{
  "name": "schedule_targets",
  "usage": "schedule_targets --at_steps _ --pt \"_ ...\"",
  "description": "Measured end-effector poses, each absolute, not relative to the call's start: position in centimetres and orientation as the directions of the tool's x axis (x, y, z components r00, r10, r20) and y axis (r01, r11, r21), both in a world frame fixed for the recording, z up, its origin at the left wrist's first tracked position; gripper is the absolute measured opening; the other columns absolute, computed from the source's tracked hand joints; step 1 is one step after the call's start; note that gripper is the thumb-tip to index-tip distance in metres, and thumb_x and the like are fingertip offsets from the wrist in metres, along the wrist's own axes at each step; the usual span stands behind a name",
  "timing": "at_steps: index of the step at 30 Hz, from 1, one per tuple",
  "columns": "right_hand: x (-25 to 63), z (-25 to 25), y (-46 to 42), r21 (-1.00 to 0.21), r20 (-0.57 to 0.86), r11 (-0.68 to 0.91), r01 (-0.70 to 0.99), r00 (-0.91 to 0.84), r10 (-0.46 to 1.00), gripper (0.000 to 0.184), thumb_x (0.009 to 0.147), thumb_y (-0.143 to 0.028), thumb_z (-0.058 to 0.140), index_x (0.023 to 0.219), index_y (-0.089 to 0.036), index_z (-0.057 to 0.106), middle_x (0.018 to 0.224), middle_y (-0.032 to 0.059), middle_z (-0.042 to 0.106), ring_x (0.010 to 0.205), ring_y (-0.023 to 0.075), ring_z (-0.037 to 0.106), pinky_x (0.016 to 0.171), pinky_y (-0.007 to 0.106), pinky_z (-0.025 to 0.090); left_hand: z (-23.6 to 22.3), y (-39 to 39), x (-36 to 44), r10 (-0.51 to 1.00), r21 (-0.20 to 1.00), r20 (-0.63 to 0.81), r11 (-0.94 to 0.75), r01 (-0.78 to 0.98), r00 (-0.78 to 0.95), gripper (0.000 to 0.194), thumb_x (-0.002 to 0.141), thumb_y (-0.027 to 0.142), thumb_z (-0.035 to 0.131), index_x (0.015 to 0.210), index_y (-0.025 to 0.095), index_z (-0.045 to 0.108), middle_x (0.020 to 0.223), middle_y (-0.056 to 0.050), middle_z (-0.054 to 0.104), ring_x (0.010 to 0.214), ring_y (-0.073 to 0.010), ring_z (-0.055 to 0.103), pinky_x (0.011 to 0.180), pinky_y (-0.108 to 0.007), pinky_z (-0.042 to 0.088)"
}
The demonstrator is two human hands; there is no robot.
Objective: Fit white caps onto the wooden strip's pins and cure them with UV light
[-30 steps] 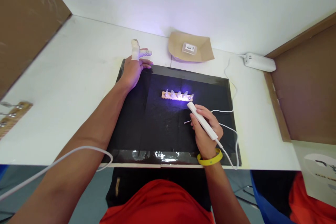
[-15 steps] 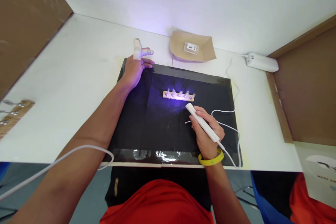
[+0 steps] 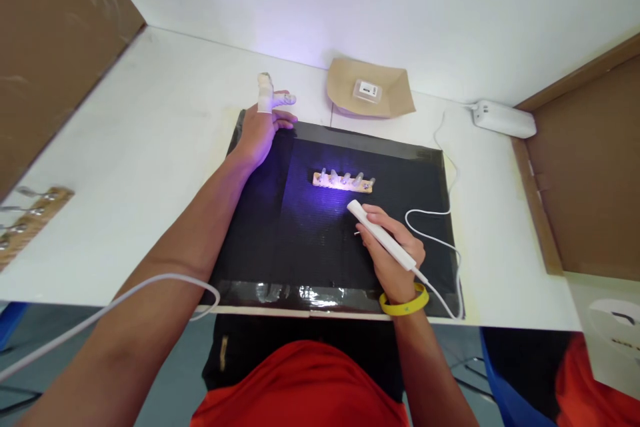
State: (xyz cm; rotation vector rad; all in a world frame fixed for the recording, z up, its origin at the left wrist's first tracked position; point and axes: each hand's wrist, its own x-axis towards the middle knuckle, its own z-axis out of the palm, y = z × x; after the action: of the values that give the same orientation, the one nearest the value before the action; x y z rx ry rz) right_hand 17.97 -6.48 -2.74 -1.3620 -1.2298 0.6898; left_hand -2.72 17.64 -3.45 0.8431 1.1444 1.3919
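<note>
A white corded UV lamp (image 3: 383, 237) is in my right hand (image 3: 395, 253), its head tilted toward a small wooden strip (image 3: 343, 183). Violet light falls on the strip, where several clear nail-tip-like pieces (image 3: 345, 177) stand in a row. A thin metal pin pokes out by my right fingers. The strip lies on a black mat (image 3: 310, 240), apart from the lamp. At the mat's far left corner rests my left hand (image 3: 263, 123), fingers stretched out and holding nothing. Two of its fingers wear whitish coverings.
A cardboard tray (image 3: 337, 90) with a small labelled clear box (image 3: 368, 90) stands by the back wall. A white power unit (image 3: 504, 119) sits at right, its cable (image 3: 430, 212) trailing over the mat. Another wooden strip with metal clips (image 3: 35, 220) lies at left. Cardboard panels flank both sides.
The lamp in my right hand has shifted slightly left along the wooden strip. My left hand stays in place, and the whole view has moved a little.
</note>
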Motion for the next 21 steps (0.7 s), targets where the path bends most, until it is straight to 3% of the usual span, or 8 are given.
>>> schedule_targets --at_steps 10,17,21 --pt "17.98 -2.93 -6.45 -0.931 0.261 0.158 0.330 0.295 0.919 0.017 0.087 -0.023 0.083 0.104 -0.026 0.081 0.117 0.0049 0.082 0.094 0.0239 0.082 0.088 0.041 0.071 -3.43 17.71 -2.75 0.985 0.951 -0.107 0.062 -0.303 -0.135 0.047 0.104 0.061 0.057 0.098 0.019 0.078 0.073 -0.006 0.075 0.066 -0.0148 0.073 0.061 -0.022 0.055" --pt "18.49 -3.23 -5.90 -0.817 0.455 0.239 0.525 0.331 0.827 0.016 0.089 -0.021 0.080 0.104 -0.026 0.076 0.114 0.0064 0.079 0.103 0.0249 0.077 0.093 0.048 0.065 -3.83 18.03 -2.74 0.986 0.954 -0.079 0.033 -0.297 -0.145 0.042 0.103 0.054 0.063 0.085 0.019 0.076 0.076 -0.007 0.077 0.062 -0.0130 0.072 0.059 -0.021 0.053" --pt "18.62 -3.20 -5.75 -0.774 0.501 0.266 0.574 0.300 0.812 0.018 0.089 -0.018 0.079 0.104 -0.026 0.074 0.109 0.0053 0.079 0.102 0.0226 0.076 0.093 0.044 0.063 -3.85 18.02 -2.78 0.986 0.955 -0.071 0.025 -0.295 -0.148 0.046 0.100 0.061 0.063 0.084 0.020 0.075 0.072 -0.006 0.076 0.062 -0.0137 0.072 0.057 -0.020 0.054"
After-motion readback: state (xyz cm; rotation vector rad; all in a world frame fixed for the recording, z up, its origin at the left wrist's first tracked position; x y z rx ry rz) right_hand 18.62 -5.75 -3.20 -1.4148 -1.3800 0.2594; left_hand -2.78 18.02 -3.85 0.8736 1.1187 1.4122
